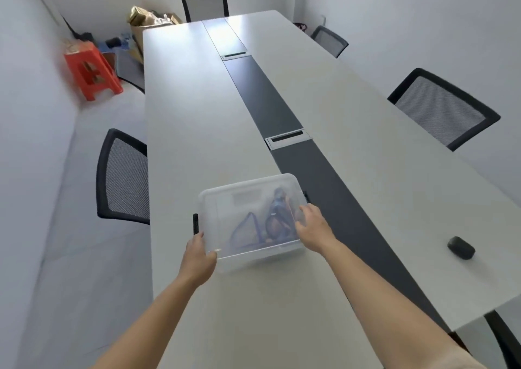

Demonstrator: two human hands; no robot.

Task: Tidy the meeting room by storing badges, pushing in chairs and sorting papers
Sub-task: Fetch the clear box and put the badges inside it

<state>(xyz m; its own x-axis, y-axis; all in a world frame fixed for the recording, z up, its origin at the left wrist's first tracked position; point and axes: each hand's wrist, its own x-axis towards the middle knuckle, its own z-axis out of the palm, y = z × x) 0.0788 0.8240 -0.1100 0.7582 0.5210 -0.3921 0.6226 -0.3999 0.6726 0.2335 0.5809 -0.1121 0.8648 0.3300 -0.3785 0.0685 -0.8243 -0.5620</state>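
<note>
- Clear plastic box with its lid on, resting on the tabletop near the near-left edge, just left of the dark centre strip.
- Badges with blue lanyards, seen through the lid, lying bunched toward the right half of the box.
- Left hand wrapped around the box's near-left corner, thumb on the lid, fingers curled under or behind the wall; a black latch sits just beyond it on the left side.
- Right hand laid on the right end of the lid, fingers spread narrowly and pressed flat; a second latch shows just past the fingertips. Whether this hand grips the rim or only presses on it cannot be told.
- Step in hand, as judged: closing or placing the box of stored badges. To do it well, press the lid evenly at both ends, see that no lanyard is caught under the rim, then snap both latches before sliding the box.
- Chairs: one at the left edge and three at the right and far edges, all appearing drawn close to the table.
- Small black object near the right edge of the tabletop, well apart from the box.
- No papers are visible on the tabletop.
</note>
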